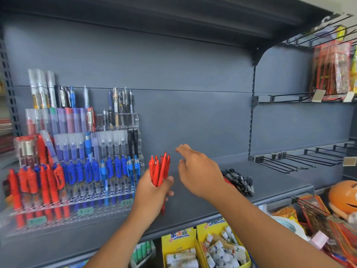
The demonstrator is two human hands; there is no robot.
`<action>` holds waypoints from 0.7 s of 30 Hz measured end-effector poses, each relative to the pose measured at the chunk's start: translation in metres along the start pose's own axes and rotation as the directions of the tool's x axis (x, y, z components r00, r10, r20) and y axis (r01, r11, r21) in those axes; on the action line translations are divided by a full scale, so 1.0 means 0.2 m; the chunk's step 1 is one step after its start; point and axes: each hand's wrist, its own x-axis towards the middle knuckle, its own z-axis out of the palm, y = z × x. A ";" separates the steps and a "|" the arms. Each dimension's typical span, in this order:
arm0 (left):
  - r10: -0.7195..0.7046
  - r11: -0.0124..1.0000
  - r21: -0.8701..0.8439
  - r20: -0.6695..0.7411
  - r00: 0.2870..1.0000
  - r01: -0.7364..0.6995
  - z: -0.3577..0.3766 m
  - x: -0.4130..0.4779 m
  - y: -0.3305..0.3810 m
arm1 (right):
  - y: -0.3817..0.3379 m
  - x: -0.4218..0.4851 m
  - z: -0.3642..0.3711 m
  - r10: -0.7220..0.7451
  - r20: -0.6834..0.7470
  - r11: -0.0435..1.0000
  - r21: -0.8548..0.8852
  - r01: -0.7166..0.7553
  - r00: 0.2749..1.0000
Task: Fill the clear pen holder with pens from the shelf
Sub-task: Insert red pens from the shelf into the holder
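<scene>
A tiered clear pen holder (83, 200) stands on the left of the grey shelf (193, 207), with red, blue, black and capped pens in its rows and bare holes along its front. My left hand (152, 194) is shut on a bunch of red pens (160, 169), held upright just right of the holder. My right hand (197, 169) hovers beside the bunch, fingers apart, holding nothing. A loose pile of black pens (239, 179) lies on the shelf to the right, behind my right wrist.
Bare wire hooks (289, 161) jut out at the right, with packaged goods (332, 70) hanging above. Below the shelf are yellow boxes of small tubes (218, 246). An orange round toy (343, 198) sits at the lower right.
</scene>
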 end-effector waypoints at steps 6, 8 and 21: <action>0.020 1.000 0.005 -0.010 1.000 -0.020 -0.25 -0.10 0.05 | -0.24 -0.03 0.03 -0.045 0.052 0.999 -0.008 0.046 0.998; 0.036 0.999 0.008 -0.017 0.999 -0.036 -0.35 -0.13 0.06 | -0.34 -0.04 0.04 -0.073 0.062 0.997 -0.005 0.074 0.995; 0.064 0.998 0.032 -0.208 0.976 -0.059 -1.04 -0.28 0.02 | -0.96 -0.05 0.28 -0.241 0.134 0.969 -0.028 0.247 0.961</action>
